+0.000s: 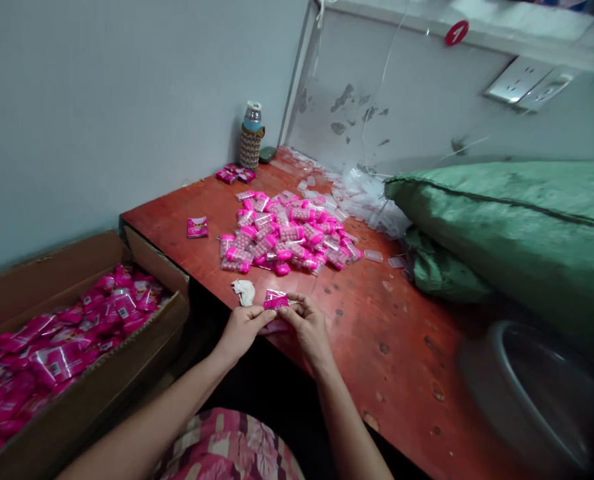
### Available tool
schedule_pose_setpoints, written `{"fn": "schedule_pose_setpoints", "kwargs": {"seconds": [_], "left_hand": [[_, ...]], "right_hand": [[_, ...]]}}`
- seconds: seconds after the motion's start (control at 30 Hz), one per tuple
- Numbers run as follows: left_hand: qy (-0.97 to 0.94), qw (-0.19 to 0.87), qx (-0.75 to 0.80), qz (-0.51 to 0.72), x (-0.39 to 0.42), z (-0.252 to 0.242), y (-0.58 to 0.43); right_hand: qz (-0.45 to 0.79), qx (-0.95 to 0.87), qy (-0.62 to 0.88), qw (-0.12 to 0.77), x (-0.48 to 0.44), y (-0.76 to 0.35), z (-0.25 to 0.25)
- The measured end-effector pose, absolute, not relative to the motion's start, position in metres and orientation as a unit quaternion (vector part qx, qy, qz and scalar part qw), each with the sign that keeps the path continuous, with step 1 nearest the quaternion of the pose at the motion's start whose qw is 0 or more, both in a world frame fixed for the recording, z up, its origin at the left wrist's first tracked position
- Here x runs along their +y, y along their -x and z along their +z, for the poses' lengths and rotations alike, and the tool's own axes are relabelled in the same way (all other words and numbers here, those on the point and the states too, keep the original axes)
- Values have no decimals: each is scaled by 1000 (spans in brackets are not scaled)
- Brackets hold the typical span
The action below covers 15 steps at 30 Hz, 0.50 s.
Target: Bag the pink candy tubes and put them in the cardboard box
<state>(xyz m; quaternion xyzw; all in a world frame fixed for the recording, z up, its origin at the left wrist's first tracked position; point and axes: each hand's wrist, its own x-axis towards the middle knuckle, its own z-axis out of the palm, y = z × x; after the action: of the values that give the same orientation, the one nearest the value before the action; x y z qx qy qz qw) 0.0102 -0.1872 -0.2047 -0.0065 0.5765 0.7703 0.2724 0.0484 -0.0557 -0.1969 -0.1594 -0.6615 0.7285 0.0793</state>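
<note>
Both hands meet at the table's near edge around a small pink printed card (275, 298). My left hand (243, 331) pinches at its lower left with thumb and fingers. My right hand (311, 328) closes on the card's right side, thumb toward the lower edge. Something pale pink shows just below the fingers, too hidden to name. Just left of the card lies a crumpled white scrap (244, 291). Beyond the hands is a heap of small clear containers (291, 232) with bright pink caps and pale pink balls inside.
A carton (164, 340) full of pink packets (64, 360) stands at left. On the red table (357, 320) are a pink card stack (197, 227), a bottle in a woven sleeve (251, 143) and clear plastic pieces (361, 193). A green sack (507, 207) and grey basin (501, 373) crowd the right.
</note>
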Motion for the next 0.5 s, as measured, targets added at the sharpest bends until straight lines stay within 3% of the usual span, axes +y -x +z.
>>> {"fn": "schedule_pose_setpoints", "kwargs": {"seconds": [0.1,0.17,0.3,0.4,0.5], "left_hand": [[5,290,557,778,-189,-205,-8],[27,281,562,778,-191,-207,-7],[65,268,567,776,-196,-210,-8],[79,271,565,776,-198,-210,-9],[91,276,552,782,-201,-207,-8]], "right_hand": [[671,-724,148,67,-46,-38,-196],[595,-777,168,114,-32,-26,-195],[321,-893,204,239,0,8,-196],[148,-952,164,211,15,30,-199],[103,-977,102,160,24,35,-203]]}}
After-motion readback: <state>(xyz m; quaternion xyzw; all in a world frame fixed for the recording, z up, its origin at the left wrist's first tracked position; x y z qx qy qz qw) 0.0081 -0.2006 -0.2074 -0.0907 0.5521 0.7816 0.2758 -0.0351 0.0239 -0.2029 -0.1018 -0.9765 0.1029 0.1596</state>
